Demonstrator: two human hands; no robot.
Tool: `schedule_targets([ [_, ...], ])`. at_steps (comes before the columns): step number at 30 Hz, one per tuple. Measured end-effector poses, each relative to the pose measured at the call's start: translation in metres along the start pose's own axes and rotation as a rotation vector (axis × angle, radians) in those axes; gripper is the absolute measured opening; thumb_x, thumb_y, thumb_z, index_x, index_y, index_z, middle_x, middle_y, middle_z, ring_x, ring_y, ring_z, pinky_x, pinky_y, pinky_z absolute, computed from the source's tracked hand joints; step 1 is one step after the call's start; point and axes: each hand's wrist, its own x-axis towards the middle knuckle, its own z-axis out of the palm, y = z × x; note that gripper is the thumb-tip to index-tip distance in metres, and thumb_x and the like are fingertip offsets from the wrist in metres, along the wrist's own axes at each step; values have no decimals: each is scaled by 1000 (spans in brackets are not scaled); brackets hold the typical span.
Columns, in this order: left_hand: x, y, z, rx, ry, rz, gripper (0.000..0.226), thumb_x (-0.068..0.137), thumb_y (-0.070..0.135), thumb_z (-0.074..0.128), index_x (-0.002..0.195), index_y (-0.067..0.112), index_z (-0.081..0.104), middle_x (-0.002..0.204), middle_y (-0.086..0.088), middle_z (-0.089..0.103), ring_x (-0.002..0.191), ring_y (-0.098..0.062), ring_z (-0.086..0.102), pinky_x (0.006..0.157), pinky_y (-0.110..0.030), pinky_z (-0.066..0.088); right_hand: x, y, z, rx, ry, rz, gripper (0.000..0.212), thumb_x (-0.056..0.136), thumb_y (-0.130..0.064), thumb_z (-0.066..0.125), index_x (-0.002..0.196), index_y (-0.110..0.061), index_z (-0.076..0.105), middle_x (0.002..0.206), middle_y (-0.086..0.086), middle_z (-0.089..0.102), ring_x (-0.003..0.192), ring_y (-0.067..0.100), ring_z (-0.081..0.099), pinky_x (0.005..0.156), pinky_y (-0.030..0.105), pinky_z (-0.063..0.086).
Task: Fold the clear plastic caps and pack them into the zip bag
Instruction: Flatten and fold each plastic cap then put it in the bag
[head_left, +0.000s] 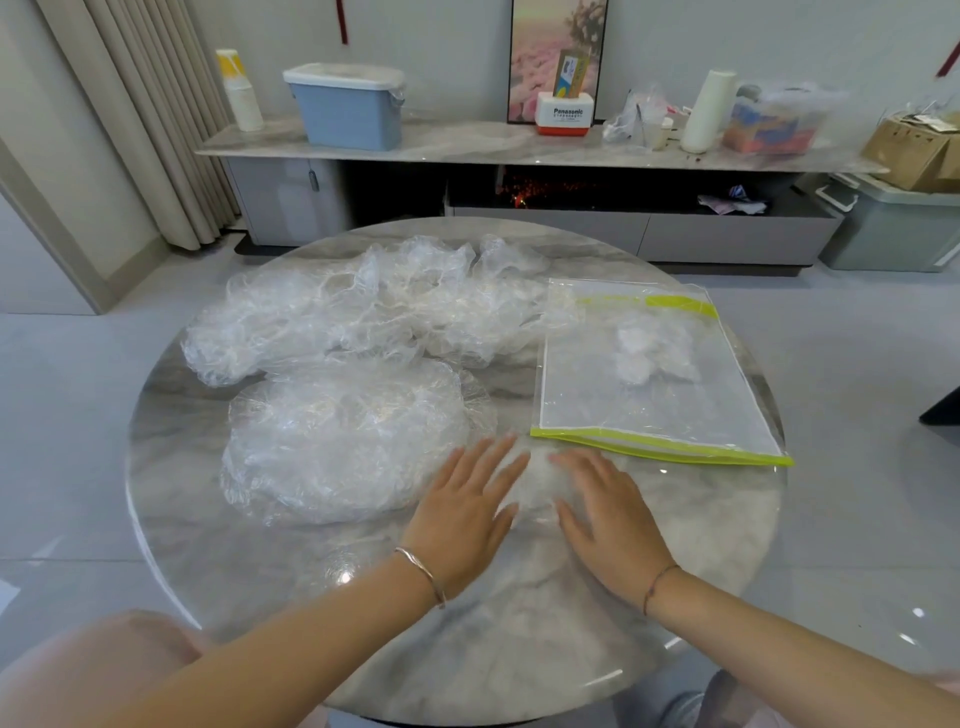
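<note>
Left hand (467, 512) and right hand (609, 514) both lie flat with fingers straight and spread. They press a small clear plastic cap (535, 480) onto the round grey marble tabletop (467, 654). The cap sits between and under the fingertips of both hands. Its outline is blurred, and whether it is folded cannot be told.

The clear zip bag with lime-green edges (649, 395) lies flat just beyond the right hand. Its near green edge is close to that hand's fingertips without touching them, and its near right corner reaches close to the tabletop rim. Inside it, toward the far end, lies a small white wad of packed caps (652, 348).

Just left of the left hand sits a flattened pile of clear caps (345, 441). Behind it a loose crumpled heap of clear caps (358, 312) spans the far half and touches the bag's far left corner. Bare tabletop lies between the hands and the near rim.

Count: two hands, one bag, one pile, one heap. The single caps within them cannot be counted.
</note>
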Motion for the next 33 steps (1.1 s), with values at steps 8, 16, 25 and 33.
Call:
schedule_targets([
  [8, -4, -12, 21, -6, -447, -24, 91, 71, 67, -14, 149, 22, -9, 157, 7, -11, 143, -12, -18, 115, -30, -15, -16, 18, 23, -391, -312, -120, 64, 98, -56, 13, 138, -18, 45, 143, -3, 47, 132, 15, 43, 108, 35, 15],
  [16, 2, -16, 19, -37, -504, 2, 91, 73, 72, -4, 150, 24, -7, 157, 8, -10, 144, -11, -14, 117, -32, -11, -4, 13, 18, -305, -121, -350, 50, 89, -49, 44, 124, -17, 57, 129, -1, 56, 124, 16, 44, 109, 39, 24],
  [25, 5, -22, 3, -184, -523, 31, 85, 74, 64, 23, 149, 27, 17, 157, 11, 6, 144, -7, 0, 114, -25, -6, 11, 22, 17, -190, -161, -179, 38, 73, -31, 45, 106, -25, 62, 103, -12, 62, 99, 7, 53, 108, 24, 19],
  [33, 7, -23, -5, -294, -214, -155, 25, 90, 37, 49, 98, 18, 63, 92, 0, 63, 92, -19, 54, 81, -28, 40, 22, 18, 7, 323, -149, 294, 21, 87, -19, 62, 67, -26, 59, 60, -7, 60, 57, 3, 52, 65, 20, 41],
])
